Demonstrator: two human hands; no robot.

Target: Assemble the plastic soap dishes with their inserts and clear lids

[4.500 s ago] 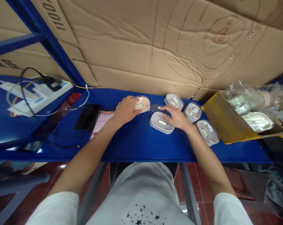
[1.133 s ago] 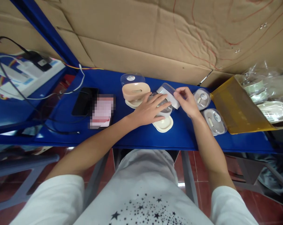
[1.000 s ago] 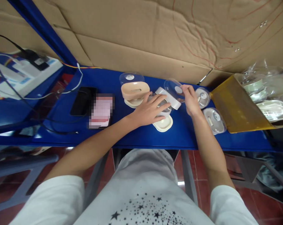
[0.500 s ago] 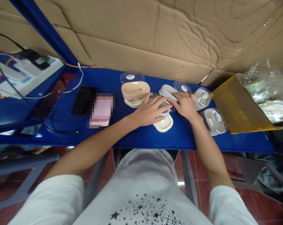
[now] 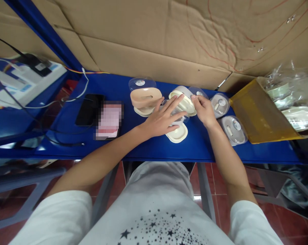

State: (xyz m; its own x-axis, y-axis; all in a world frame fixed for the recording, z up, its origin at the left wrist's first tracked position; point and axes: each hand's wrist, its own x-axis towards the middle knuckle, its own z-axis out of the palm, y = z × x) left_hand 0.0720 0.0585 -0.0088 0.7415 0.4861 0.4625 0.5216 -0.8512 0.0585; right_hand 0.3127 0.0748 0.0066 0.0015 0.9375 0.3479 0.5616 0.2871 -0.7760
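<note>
My right hand [image 5: 204, 109] pinches the right edge of a cream oval soap dish tray [image 5: 191, 106], tilted up above the table. My left hand [image 5: 160, 118] has its fingers spread, reaching over the left side of that tray and a clear plastic lid [image 5: 186, 118]. Whether its fingertips touch the tray I cannot tell. Beneath my left thumb lies another cream tray [image 5: 178, 133]. A peach soap dish part with a slot [image 5: 147, 98] rests on a cream tray [image 5: 141, 111] to the left. Behind my hands is a pale grey part [image 5: 183, 90], partly covered.
Lidded soap dishes [image 5: 220, 104] stand to the right, beside an open carton [image 5: 266, 112] of wrapped dishes. Clear labelled lids [image 5: 142, 83] lie at the back. Leftward are a black phone [image 5: 89, 109], a blurred-screen device [image 5: 110, 119], cables and a power strip [image 5: 31, 81].
My right hand has risen slightly and turned, now pinching a cream tray that shows between my hands. My left hand stays nearly in place, its fingers spread wider.
</note>
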